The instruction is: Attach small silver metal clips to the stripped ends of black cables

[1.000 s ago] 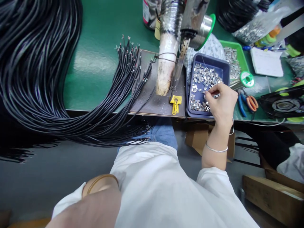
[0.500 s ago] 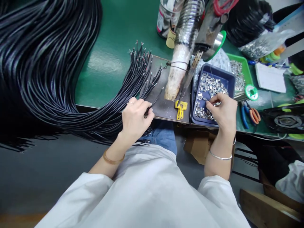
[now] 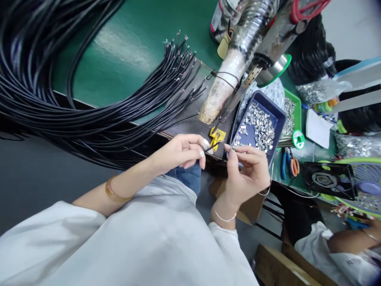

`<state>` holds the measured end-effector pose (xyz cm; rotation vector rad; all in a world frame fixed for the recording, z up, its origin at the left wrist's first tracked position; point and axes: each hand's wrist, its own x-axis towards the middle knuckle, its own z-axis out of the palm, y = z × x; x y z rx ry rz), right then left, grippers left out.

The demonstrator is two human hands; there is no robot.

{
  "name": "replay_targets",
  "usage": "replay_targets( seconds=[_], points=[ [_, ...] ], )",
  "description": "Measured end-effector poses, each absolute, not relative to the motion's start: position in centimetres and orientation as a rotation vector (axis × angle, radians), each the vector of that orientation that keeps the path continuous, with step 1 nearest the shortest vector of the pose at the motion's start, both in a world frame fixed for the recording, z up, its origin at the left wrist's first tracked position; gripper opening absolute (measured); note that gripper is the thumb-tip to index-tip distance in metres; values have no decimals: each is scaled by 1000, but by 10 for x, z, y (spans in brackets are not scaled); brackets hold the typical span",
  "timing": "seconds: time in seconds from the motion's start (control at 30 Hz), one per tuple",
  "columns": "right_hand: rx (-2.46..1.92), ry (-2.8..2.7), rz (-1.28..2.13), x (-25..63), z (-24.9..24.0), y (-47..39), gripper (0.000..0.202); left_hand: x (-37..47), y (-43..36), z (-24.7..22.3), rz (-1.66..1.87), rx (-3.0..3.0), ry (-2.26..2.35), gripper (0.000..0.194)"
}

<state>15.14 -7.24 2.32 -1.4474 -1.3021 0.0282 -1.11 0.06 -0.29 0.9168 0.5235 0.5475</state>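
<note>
Our left hand (image 3: 186,153) pinches a black cable (image 3: 214,147); our right hand (image 3: 248,171), near the blue tray (image 3: 277,119), pinches a tiny, indistinct piece (image 3: 232,148).

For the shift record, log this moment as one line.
Left hand: holding black cable | right hand: near cable tip, grip unclear | blue tray: metal pieces inside

Hose (image 3: 222,85) and rod (image 3: 252,76) slant over the desk (image 3: 119,59), blocking you beyond the left hand (image 3: 189,151); cables (image 3: 89,115) crowd their left side. You've open room above the tray (image 3: 250,140), past the rim (image 3: 273,154) by your right hand (image 3: 247,169).
</note>
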Motion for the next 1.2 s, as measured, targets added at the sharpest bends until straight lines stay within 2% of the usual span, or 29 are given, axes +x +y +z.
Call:
replay_targets(
  seconds=[0.13, 0.6, 0.7, 0.8, 0.87, 1.1, 1.2],
  points=[
    [-1448, -1311, 56, 146, 5, -69, 6, -6, -7, -7, 632, 961, 623, 18],
    [-1376, -1265, 570, 152, -3, -67, 4, 5, -7, 2, 684, 1103, 633, 31],
    [-1333, -1224, 624, 153, -6, -65, 4, 5, -9, 5, 739, 1168, 668, 26],
    [-1303, -1114, 597, 154, -7, -64, 9, 3, -10, 6, 775, 1144, 720, 16],
    [-1310, -1070, 543, 154, -6, -64, 6, 2, -10, 4, 794, 1122, 748, 12],
    [-1356, -1239, 531, 144, -1, -67, 13, 4, -10, -3, 905, 1157, 716, 13],
    [-1384, -1258, 477, 142, 0, -67, 12, 5, -12, -7, 1016, 1349, 778, 10]
  ],
)
